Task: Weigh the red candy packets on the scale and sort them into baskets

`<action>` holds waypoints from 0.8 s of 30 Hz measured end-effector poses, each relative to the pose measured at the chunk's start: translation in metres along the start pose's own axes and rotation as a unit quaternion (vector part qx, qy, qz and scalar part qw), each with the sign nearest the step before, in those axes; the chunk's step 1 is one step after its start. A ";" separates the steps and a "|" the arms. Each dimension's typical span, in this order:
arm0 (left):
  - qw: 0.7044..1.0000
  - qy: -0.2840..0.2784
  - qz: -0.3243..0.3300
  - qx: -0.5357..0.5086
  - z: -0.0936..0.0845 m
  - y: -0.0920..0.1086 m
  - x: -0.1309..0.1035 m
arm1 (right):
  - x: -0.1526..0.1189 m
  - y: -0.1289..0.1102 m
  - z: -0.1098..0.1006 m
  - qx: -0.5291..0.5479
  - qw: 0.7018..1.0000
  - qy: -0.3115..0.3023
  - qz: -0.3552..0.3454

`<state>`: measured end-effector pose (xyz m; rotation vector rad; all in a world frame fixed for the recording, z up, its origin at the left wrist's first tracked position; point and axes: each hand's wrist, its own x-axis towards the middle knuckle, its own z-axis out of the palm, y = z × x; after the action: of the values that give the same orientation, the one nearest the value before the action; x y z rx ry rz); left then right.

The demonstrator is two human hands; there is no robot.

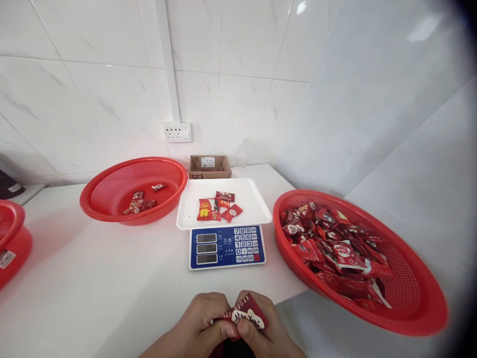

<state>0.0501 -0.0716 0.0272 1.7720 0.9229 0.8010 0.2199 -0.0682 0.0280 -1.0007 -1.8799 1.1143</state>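
Observation:
A dark red packet with white lettering is gripped between both hands at the bottom centre. My left hand pinches its left side, and my right hand closes on its right side, thumbs close together. Beyond them stands a blue and white scale with a white tray holding several small red packets. To the right, a red basket holds many red packets. A second red basket at the back left has several small packets inside.
Part of another red basket shows at the left edge. An open cardboard box and a clear bottle stand by the tiled wall, below a socket. The white table's right edge passes under the right basket.

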 end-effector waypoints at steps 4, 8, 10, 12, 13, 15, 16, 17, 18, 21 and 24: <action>0.999 0.050 0.008 -0.008 -0.001 -0.001 -0.003 | 0.004 -0.006 -0.003 0.011 1.000 0.005 -0.015; 0.997 0.078 0.024 -0.015 -0.002 -0.001 -0.004 | 0.005 -0.006 -0.003 0.018 1.000 0.010 0.007; 0.996 0.086 0.028 -0.018 -0.002 -0.002 -0.004 | 0.006 -0.007 -0.001 0.020 1.000 0.009 0.005; 0.995 0.094 0.028 -0.020 -0.002 -0.003 -0.005 | 0.008 -0.008 0.000 0.022 1.000 0.010 0.002; 0.995 0.099 0.028 -0.018 -0.002 -0.003 -0.005 | 0.009 -0.009 0.001 0.024 1.000 0.010 0.001; 0.994 0.106 0.031 -0.008 -0.003 -0.003 -0.006 | 0.010 -0.009 0.002 0.031 0.999 0.007 0.000; 0.994 0.107 0.033 -0.002 -0.004 -0.003 -0.006 | 0.011 -0.010 0.003 0.037 0.999 0.005 0.000; 0.993 0.108 0.036 0.006 -0.004 -0.003 -0.007 | 0.011 -0.010 0.003 0.043 0.999 0.002 0.000; 0.993 0.109 0.040 0.013 -0.004 -0.003 -0.007 | 0.012 -0.010 0.004 0.049 0.999 0.002 0.000; 0.992 0.113 0.045 0.030 -0.004 -0.004 -0.008 | 0.014 -0.012 0.005 0.056 0.998 0.003 0.002; 0.992 0.111 0.038 0.039 -0.002 -0.006 -0.008 | 0.015 -0.013 0.007 0.047 0.999 0.001 -0.010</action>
<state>0.0432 -0.0761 0.0218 1.8210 1.0483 1.0393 0.2039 -0.0620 0.0398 -0.9288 -1.8146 1.1784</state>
